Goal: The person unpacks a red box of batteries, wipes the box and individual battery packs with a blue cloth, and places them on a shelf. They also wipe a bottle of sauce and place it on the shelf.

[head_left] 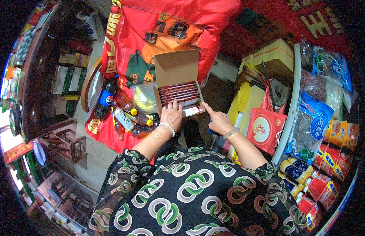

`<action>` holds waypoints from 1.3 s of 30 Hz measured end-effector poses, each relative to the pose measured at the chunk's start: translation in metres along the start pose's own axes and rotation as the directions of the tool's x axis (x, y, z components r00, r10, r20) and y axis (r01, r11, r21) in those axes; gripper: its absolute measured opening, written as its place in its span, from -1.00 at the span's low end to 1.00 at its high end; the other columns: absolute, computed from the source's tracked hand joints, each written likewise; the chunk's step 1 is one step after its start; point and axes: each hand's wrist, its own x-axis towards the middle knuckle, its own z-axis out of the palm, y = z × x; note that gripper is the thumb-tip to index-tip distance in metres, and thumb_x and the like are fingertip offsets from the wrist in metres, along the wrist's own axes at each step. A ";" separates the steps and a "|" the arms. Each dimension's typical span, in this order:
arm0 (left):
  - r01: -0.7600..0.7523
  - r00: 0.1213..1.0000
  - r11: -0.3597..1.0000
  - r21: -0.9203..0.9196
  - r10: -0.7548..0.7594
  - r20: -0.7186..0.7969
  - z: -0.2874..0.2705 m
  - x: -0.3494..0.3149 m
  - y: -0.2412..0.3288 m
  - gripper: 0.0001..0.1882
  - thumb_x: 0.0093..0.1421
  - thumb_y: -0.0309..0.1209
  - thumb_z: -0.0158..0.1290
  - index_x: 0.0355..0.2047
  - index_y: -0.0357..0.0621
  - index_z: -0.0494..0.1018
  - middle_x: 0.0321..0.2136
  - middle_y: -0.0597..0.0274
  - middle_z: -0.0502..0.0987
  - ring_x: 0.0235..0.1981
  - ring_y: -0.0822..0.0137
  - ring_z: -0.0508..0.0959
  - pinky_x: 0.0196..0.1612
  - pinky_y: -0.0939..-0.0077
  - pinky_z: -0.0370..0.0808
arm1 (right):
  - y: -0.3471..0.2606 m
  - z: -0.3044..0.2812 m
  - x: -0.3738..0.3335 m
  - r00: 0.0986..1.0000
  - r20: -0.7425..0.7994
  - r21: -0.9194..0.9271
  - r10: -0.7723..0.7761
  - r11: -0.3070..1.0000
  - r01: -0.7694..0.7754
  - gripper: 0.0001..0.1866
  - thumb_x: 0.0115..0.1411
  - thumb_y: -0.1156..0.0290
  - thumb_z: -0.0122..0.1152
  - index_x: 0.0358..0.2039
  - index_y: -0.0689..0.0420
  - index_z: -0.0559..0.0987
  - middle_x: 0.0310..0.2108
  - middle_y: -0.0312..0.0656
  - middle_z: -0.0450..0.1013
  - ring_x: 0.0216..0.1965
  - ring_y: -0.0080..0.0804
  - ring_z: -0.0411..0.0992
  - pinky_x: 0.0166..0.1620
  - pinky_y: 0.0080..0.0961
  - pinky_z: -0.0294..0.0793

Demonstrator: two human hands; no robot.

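Note:
A cardboard box (177, 67) stands in front of me, its lid raised at the back. Inside lies a row of flat red-edged packets (179, 93). My left hand (172, 117) rests at the box's near left edge, fingers stretched over the front packets and thumb hidden. By the near right corner is my right hand (220, 121), index finger extended to the box and the other fingers loosely bent. Between the hands, a white and red printed strip (193, 110) shows along the box's front.
Left of the box lie a dark soda bottle (106, 97), a white can (124, 119) and several yellow-capped bottles on red cloth (96, 128). A clear container (144, 98) holds something yellow. To the right are a red gift bag (265, 129) and a shelf of bagged and packaged goods.

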 end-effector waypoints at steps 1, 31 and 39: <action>-0.009 1.000 1.000 0.004 0.009 0.012 0.001 0.001 0.000 -0.57 -0.01 -0.39 -0.12 -0.08 -0.23 0.29 0.02 -0.08 0.19 -0.11 0.14 0.32 -0.20 0.30 0.30 | 0.000 0.000 0.000 1.000 -0.002 -0.008 0.003 1.000 -0.003 -0.15 -0.23 0.55 0.00 0.15 -0.19 0.00 -0.49 0.07 0.42 -0.40 0.00 0.41 -0.31 -0.19 0.37; -0.135 0.986 0.985 0.105 0.144 -0.089 0.002 -0.014 0.000 -0.62 -0.01 -0.40 -0.14 -0.14 -0.21 0.34 -0.03 0.00 0.26 -0.06 0.09 0.26 -0.15 0.28 0.22 | 0.002 0.002 -0.001 1.000 -0.019 -0.023 0.022 0.999 -0.022 -0.15 -0.23 0.56 0.01 0.14 -0.18 0.02 -0.52 0.07 0.43 -0.44 0.00 0.42 -0.36 -0.16 0.39; -0.076 0.992 0.997 0.021 0.078 -0.097 0.009 -0.007 -0.001 -0.63 0.00 -0.41 -0.14 -0.14 -0.22 0.33 -0.04 -0.02 0.25 -0.07 0.04 0.29 -0.15 0.23 0.25 | 0.002 0.002 -0.001 0.999 -0.033 -0.034 0.004 0.999 -0.005 -0.15 -0.23 0.56 0.02 0.14 -0.19 0.01 -0.50 0.04 0.43 -0.42 -0.01 0.42 -0.36 -0.17 0.40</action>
